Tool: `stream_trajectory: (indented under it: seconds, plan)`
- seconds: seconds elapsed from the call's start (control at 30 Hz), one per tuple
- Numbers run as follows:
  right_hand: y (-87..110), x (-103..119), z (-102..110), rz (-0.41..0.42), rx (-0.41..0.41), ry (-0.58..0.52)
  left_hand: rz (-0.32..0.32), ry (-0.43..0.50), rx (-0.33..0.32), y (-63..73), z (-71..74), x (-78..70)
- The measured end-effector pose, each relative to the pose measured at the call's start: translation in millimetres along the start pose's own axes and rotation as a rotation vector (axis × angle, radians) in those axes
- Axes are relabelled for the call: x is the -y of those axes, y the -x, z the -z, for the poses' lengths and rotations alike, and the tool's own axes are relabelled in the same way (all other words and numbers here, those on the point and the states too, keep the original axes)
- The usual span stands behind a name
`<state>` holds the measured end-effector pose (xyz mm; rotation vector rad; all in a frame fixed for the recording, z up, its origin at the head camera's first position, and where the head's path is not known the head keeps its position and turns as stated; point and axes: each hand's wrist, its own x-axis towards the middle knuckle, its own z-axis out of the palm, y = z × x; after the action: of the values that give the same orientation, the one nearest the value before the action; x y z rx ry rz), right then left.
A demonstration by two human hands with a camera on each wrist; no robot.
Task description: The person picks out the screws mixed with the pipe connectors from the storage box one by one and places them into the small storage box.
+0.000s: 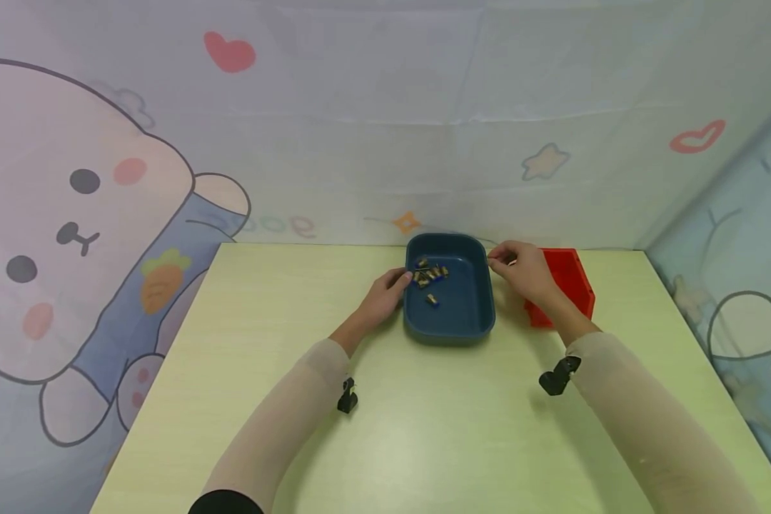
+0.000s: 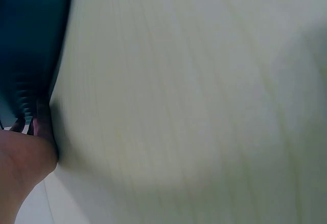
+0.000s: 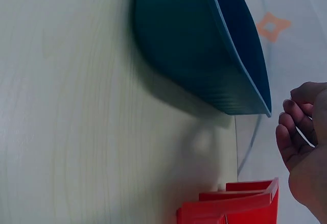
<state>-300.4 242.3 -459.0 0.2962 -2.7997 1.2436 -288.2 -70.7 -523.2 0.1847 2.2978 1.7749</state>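
Observation:
A dark blue plastic bin point(image 1: 465, 314) stands toward the back of the table. Small brass-coloured pieces with blue parts point(image 1: 432, 273) lie in it, mostly heaped along its left side. My left hand point(image 1: 385, 294) holds the bin's left wall, thumb over the rim and fingers against the outside. Beside the bin's far right corner is my right hand point(image 1: 522, 270), its fingers loosely bent. In the right wrist view that hand point(image 3: 306, 132) is just off the rim, thumb close to the index finger, and no object shows between them.
A red plastic bin point(image 1: 568, 282) sits to the right, partly behind the right hand and wrist. Behind the pale wooden table point(image 1: 450, 428) hangs a printed cloth point(image 1: 392, 143), close to its back edge. A similar cloth hangs at the right side.

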Motion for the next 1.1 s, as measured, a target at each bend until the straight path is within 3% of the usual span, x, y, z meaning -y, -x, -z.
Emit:
stream_trajectory:
  seconds: [0.2, 0.63, 1.1]
  plan:
    - [-4.2, 5.9, -5.4, 0.032, 0.014, -0.023, 0.003, 0.026, 0.014, 0.2, -0.3, -0.1]
    - [-6.0, 19.1, -22.7, 0.064, 0.026, -0.034, 0.007, -0.013, 0.007, 0.0, -0.4, 1.9]
    - [-11.6, 42.9, -44.8, 0.1, 0.093, -0.045, 0.008, 0.006, 0.011, 1.8, 1.6, 3.7]
